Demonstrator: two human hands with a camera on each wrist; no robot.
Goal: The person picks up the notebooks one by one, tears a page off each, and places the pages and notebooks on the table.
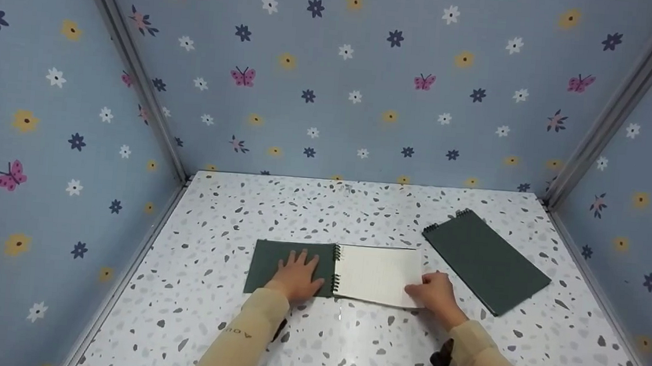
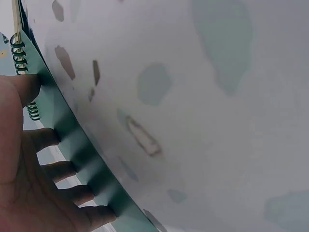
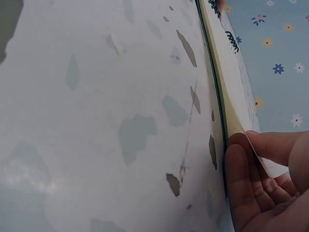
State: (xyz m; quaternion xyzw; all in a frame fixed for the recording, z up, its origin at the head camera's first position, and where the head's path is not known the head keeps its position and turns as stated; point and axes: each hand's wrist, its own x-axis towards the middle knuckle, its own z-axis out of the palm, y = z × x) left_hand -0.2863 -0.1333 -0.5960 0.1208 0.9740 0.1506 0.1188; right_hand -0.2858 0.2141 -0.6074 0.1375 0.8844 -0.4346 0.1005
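blue floral walls (image 1: 371, 55) | grey corner posts (image 1: 135, 67) | white speckled tabletop (image 1: 366, 340)

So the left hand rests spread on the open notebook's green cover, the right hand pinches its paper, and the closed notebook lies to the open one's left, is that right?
No: the closed notebook lies to the right of the open notebook, as the head view shows. The rest holds: left hand spread on the green cover, right hand pinching the paper.

Beige sleeves (image 1: 235, 341), the left with dark lettering (image 1: 238, 332), meet black wrist gear (image 1: 440, 359).
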